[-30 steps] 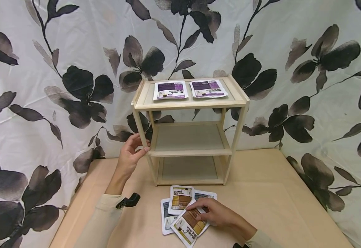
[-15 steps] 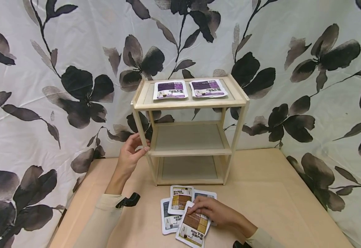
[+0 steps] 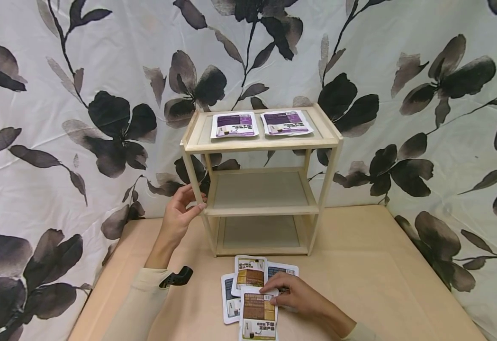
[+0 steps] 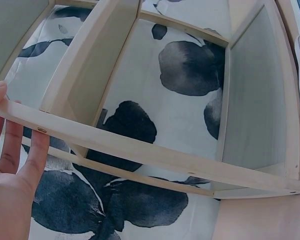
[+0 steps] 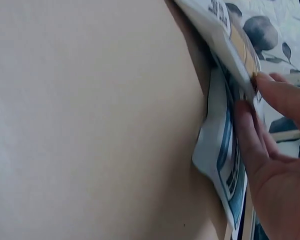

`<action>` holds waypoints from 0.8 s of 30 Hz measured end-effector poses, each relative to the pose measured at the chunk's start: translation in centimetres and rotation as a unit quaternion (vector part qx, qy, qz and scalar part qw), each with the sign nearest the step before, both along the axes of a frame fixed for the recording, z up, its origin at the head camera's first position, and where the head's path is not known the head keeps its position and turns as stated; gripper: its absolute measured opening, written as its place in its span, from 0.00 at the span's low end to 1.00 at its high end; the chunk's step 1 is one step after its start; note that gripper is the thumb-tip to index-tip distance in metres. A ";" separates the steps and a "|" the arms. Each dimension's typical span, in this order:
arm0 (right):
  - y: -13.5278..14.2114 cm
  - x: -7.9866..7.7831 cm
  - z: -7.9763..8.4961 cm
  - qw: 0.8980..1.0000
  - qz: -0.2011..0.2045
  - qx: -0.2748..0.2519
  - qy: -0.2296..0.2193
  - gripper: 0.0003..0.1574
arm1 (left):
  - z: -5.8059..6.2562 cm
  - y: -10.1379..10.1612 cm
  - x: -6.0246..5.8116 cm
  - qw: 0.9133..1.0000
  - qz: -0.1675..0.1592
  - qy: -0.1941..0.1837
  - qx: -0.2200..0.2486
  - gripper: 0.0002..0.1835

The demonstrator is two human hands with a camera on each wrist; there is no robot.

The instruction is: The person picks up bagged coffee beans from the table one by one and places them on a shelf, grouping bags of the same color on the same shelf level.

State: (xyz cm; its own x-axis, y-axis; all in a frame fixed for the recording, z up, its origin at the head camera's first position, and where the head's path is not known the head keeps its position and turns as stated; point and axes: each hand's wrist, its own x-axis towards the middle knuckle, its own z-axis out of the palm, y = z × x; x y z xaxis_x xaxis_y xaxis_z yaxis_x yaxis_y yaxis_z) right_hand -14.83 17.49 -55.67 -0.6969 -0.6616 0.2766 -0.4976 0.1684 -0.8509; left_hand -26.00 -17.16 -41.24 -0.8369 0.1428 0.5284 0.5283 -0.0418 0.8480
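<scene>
My left hand (image 3: 179, 211) grips the left front post of a small three-tier wooden shelf (image 3: 263, 210). In the left wrist view, thumb and fingers (image 4: 36, 155) lie on opposite sides of that post. Down in front of the shelf, my right hand (image 3: 299, 298) pinches a brown-and-yellow sachet (image 3: 258, 312) by its upper right corner. Under and around it are another brown-and-yellow sachet (image 3: 249, 273), a dark blue sachet (image 3: 230, 300) at left and a blue one (image 3: 283, 269) at right. The right wrist view has the pinched sachet (image 5: 230, 40) raised above a blue one (image 5: 222, 145).
Two purple-and-white sachet piles (image 3: 234, 124) (image 3: 286, 122) lie side by side on the top tier. The middle tier (image 3: 261, 189) and bottom tier (image 3: 258, 232) have grey panels. A tan table (image 3: 367, 274) bears everything, before a floral curtain (image 3: 402, 118).
The pinched brown-and-yellow sachet has turned from slanted to nearly straight and shifted slightly toward the near edge. My left hand and the shelf stay where they were.
</scene>
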 end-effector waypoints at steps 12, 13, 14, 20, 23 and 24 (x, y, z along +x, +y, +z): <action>-0.5 2.1 1.0 0.990 -0.122 0.064 -0.004 0.19 | 0.1 0.1 0.0 1.000 -0.001 -0.006 0.002 0.28; -0.3 2.2 1.2 0.990 -0.127 0.066 -0.017 0.19 | 0.1 0.1 0.1 1.000 -0.001 -0.006 0.001 0.29; -0.2 2.4 1.5 0.989 -0.129 0.069 -0.030 0.20 | 0.1 0.1 0.1 1.000 -0.001 -0.006 -0.001 0.29; 0.3 3.1 1.7 0.986 -0.087 0.056 -0.129 0.21 | 0.2 0.0 0.2 1.000 -0.001 -0.008 0.000 0.29; 0.1 3.6 1.3 0.985 -0.067 0.036 -0.157 0.21 | 0.1 0.0 0.1 1.000 -0.002 -0.009 0.005 0.29; 0.0 3.7 1.2 0.986 -0.062 0.026 -0.152 0.20 | 0.1 0.0 0.1 1.000 -0.002 -0.009 0.006 0.29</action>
State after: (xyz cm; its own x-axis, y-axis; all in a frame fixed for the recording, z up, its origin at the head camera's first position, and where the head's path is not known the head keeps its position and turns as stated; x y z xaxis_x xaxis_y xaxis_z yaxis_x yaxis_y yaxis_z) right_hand -11.10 17.53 -54.51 -0.8191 -0.5736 0.0101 -0.1929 0.2588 -0.9465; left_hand -25.88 -17.14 -41.11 -0.8452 0.1401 0.5157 0.5135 -0.0546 0.8564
